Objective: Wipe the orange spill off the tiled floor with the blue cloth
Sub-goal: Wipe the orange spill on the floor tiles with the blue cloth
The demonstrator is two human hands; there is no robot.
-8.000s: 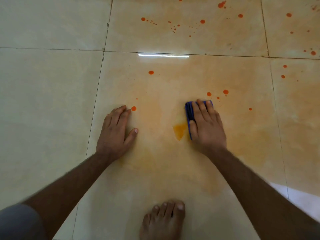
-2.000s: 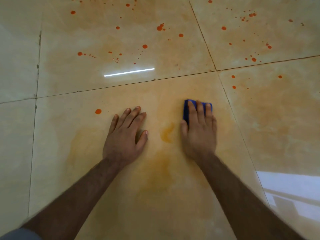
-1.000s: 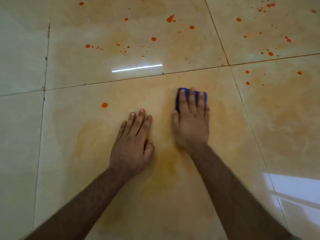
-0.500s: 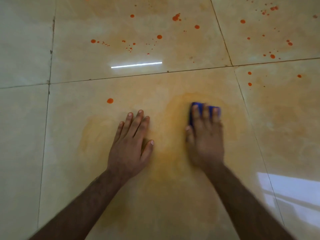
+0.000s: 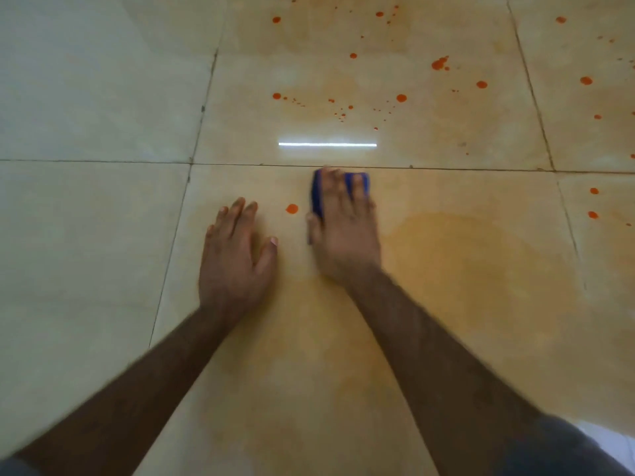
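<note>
Here right hand (image 5: 343, 228) presses flat on blue cloth (image 5: 318, 197) beside an orange drop (image 5: 292, 208); left hand (image 5: 237, 255) rests flat, released, on floor (image 5: 86, 252).

Right hand (image 5: 345, 231) presses blue cloth (image 5: 318, 197) flat beside an orange drop (image 5: 292, 208); left hand (image 5: 237, 249) lies flat on the tile.

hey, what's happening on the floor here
A person is wiping an orange spill off a tiled floor. The right hand presses a folded blue cloth flat near a grout line, and the left hand is braced flat on the tile. One orange drop sits between the hands; many more droplets remain beyond.
</note>
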